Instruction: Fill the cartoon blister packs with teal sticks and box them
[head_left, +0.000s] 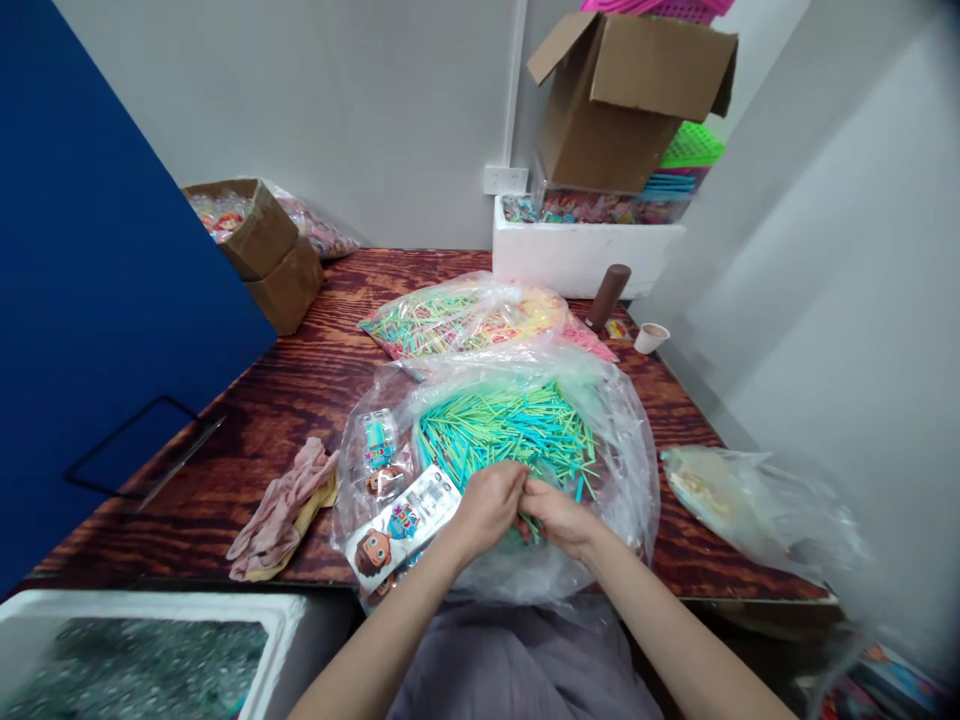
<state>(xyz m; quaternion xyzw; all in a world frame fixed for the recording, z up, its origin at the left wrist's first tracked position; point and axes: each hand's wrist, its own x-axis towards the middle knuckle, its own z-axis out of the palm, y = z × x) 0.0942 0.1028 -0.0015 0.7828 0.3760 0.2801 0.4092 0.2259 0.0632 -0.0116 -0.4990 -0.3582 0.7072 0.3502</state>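
Note:
A heap of thin green and blue sticks lies in a large open clear plastic bag on the table. At the heap's near edge, my left hand and my right hand meet with their fingers closed. A few green stick ends show below the right hand's fingers, so it grips a small bunch. What the left fingers pinch is hidden. Beside my left wrist lies a white printed packet with a cartoon figure. Another small printed packet rests farther left on the bag.
Behind is a filled bag of mixed coloured sticks. A pink cloth lies left, another plastic bag right. A paper cup and brown cylinder stand near the white foam box. Another foam box sits front left.

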